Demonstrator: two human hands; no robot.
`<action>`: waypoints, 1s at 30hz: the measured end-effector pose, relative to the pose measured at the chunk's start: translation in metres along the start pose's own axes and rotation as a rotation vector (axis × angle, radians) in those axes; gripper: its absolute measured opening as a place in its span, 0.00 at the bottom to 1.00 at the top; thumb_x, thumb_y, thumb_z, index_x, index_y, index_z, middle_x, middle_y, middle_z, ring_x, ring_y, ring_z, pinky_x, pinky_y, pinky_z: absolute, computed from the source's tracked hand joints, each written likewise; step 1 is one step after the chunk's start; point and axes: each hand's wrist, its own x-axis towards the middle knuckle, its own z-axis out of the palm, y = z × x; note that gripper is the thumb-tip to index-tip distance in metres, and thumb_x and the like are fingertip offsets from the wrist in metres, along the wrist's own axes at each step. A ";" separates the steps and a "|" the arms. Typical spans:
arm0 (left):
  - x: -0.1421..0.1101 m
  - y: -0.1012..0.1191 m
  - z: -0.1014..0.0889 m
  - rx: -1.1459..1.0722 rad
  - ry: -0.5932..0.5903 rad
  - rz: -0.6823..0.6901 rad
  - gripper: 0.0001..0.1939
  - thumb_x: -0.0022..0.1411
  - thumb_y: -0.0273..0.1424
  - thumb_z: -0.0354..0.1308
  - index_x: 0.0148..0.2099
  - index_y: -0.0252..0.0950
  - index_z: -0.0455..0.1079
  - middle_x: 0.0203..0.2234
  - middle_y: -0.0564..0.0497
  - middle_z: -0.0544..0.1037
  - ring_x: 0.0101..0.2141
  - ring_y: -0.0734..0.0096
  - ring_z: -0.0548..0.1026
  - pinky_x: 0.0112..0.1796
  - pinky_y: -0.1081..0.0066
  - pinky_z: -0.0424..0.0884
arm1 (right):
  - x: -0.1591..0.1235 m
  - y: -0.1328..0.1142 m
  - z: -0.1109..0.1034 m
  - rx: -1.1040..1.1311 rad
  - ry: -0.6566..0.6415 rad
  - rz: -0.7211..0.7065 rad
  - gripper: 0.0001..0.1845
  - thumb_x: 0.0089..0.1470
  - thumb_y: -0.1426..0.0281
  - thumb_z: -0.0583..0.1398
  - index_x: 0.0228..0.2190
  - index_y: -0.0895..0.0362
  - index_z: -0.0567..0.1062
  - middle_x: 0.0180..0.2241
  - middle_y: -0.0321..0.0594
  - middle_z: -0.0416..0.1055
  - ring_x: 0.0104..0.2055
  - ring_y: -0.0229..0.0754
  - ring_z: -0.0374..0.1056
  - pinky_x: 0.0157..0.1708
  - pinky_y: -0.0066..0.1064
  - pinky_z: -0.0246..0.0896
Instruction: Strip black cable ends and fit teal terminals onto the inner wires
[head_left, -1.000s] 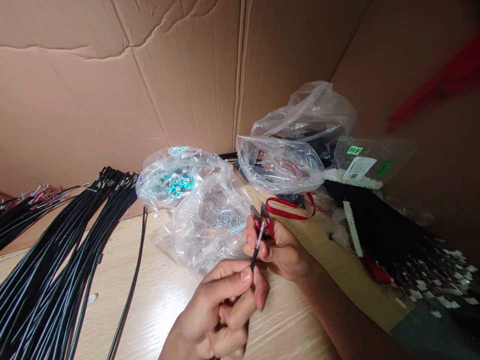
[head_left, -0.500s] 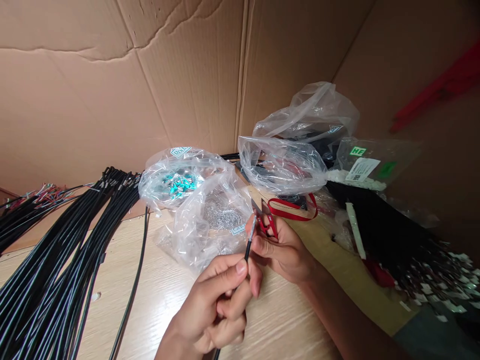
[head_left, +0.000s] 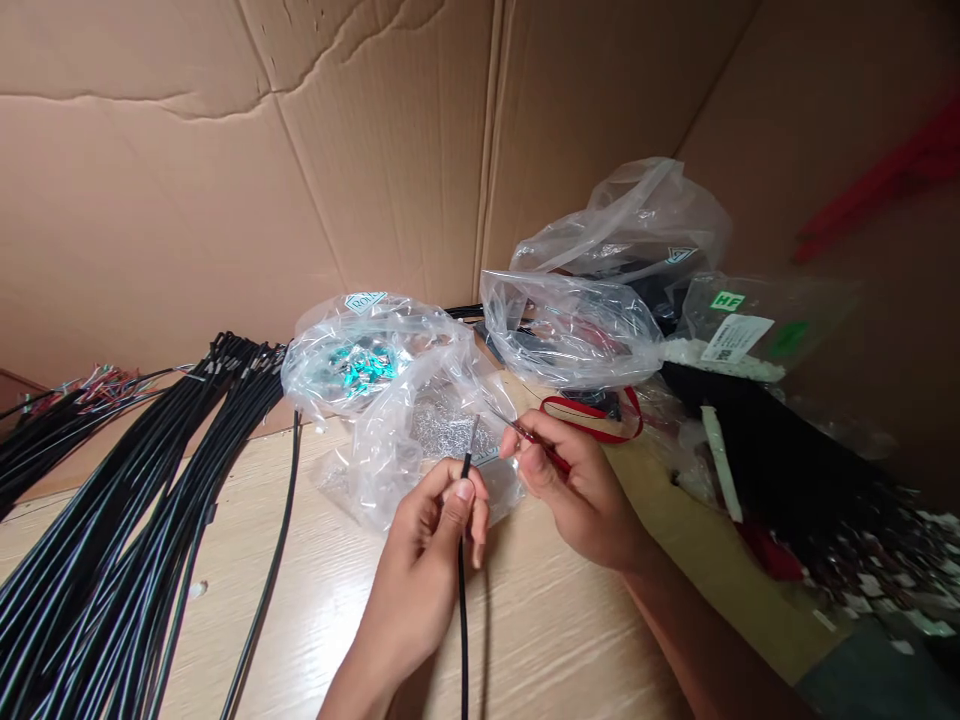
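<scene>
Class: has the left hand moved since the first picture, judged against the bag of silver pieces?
Yes: the left hand has moved up, closer to the plastic bag.

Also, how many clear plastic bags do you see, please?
5: a bag of teal pieces, a bag of silver pieces, a puffed bag right of them, one behind it, and one labelled HF; more may be hidden.
</scene>
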 end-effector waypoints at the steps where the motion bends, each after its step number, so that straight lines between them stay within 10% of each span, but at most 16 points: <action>1: 0.001 -0.001 0.000 0.037 0.057 0.014 0.15 0.74 0.40 0.52 0.36 0.36 0.65 0.22 0.56 0.63 0.25 0.77 0.60 0.27 0.78 0.58 | 0.000 0.001 -0.001 -0.079 0.015 -0.021 0.16 0.68 0.58 0.56 0.34 0.57 0.70 0.26 0.32 0.58 0.27 0.34 0.53 0.25 0.27 0.49; 7: 0.000 -0.021 -0.002 -0.039 0.245 0.017 0.16 0.70 0.45 0.57 0.38 0.37 0.68 0.23 0.56 0.64 0.22 0.74 0.58 0.23 0.75 0.54 | 0.001 0.009 -0.006 -0.304 0.044 -0.077 0.13 0.68 0.63 0.55 0.34 0.57 0.72 0.28 0.35 0.63 0.29 0.37 0.58 0.26 0.27 0.51; 30: -0.006 0.003 -0.004 -0.691 -0.104 -0.283 0.16 0.67 0.42 0.62 0.34 0.36 0.65 0.17 0.64 0.48 0.14 0.87 0.40 0.10 0.88 0.47 | 0.001 0.002 -0.012 -0.586 0.026 -0.313 0.08 0.61 0.73 0.60 0.29 0.56 0.72 0.23 0.31 0.68 0.25 0.33 0.61 0.27 0.24 0.57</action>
